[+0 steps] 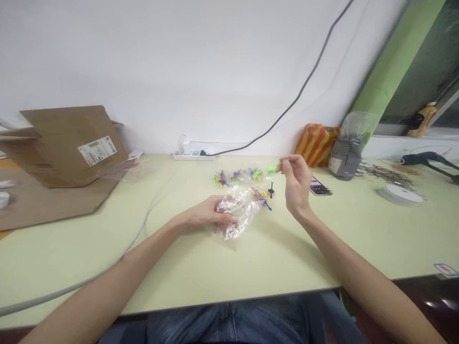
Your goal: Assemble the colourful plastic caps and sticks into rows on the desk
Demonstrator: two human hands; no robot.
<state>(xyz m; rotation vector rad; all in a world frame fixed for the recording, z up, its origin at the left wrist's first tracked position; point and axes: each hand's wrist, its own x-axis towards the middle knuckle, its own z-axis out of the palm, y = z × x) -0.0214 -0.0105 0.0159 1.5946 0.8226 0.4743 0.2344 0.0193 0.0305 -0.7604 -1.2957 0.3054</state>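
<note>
On the pale table (272,267), your left hand (210,214) curls its fingers around a clear plastic bag (241,215). Your right fingers (287,163) pinch a green plastic piece (273,168) beside the coloured pieces (234,176); a slack pinch could drop it among them.

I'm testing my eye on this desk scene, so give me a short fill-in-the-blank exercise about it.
The ____ hand grips the crumpled clear plastic bag.
The right hand pinches a small ____ plastic piece.
A phone lies just to the ____ of the right hand in this view.
A white power strip sits against the ____ behind the desk.

Missing words: left; green; right; wall.
</note>
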